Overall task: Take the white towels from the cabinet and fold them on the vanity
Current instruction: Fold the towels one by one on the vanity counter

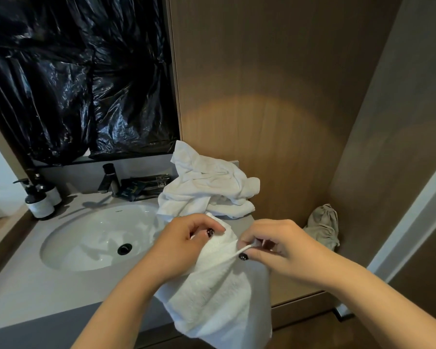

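Both hands (pixel 179 245) (pixel 282 250) pinch towel (pixel 217 293) — hanging lengthwise.

grey vanity (pixel 23 285), towel pile (pixel 207 187), bottles (pixel 39 200)

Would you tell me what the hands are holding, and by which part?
Both hold one white towel: left hand and right hand pinch its top edge.

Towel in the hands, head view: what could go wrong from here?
1. Both hands, left and right, pinch the towel by its top edge; its bulk hangs past the vanity front edge and could drag off if released.
2. The sink sits just left; a spread corner could drop into the basin.
3. The crumpled towel pile takes up the counter behind, leaving little flat room to fold.
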Demonstrator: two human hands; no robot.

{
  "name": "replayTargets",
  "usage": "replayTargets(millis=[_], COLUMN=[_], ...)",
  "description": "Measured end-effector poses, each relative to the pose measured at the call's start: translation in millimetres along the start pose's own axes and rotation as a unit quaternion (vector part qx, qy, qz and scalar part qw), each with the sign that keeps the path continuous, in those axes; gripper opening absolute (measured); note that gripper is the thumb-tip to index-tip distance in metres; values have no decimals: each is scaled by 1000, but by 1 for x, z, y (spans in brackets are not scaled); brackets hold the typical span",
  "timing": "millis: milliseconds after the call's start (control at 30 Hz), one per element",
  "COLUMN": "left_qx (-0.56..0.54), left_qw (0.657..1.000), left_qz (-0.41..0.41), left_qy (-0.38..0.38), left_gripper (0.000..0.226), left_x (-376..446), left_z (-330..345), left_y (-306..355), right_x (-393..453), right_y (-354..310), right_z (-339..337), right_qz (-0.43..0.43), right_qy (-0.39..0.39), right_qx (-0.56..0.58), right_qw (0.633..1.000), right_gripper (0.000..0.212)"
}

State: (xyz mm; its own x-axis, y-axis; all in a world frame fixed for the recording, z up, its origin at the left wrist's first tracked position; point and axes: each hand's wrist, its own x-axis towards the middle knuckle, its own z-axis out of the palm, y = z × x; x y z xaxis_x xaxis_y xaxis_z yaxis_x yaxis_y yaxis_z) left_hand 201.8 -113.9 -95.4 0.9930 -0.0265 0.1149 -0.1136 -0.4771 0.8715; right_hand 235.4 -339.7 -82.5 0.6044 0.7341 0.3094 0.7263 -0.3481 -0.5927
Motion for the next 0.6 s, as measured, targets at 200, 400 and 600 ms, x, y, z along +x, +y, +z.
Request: replayTargets(millis=[200, 400, 600], left_qx=[-35, -41, -74], left_qw=[999, 997, 997], left_qz=[28, 43, 17], left_qy=[-21, -46, -19], left_gripper=[22, 45, 33], left_x=[-4, -11, -10], left_z=[1, 5, 10], left_y=[6, 11, 17], right_x=[3, 5, 9], right_y=[-4, -3, -12], right_z=[5, 15, 18], right_qz=[-17, -26, 25], right_qy=[73, 198, 268], right_qx=[25, -4, 148], right_qw=[997, 980, 952], right_gripper=[12, 14, 21])
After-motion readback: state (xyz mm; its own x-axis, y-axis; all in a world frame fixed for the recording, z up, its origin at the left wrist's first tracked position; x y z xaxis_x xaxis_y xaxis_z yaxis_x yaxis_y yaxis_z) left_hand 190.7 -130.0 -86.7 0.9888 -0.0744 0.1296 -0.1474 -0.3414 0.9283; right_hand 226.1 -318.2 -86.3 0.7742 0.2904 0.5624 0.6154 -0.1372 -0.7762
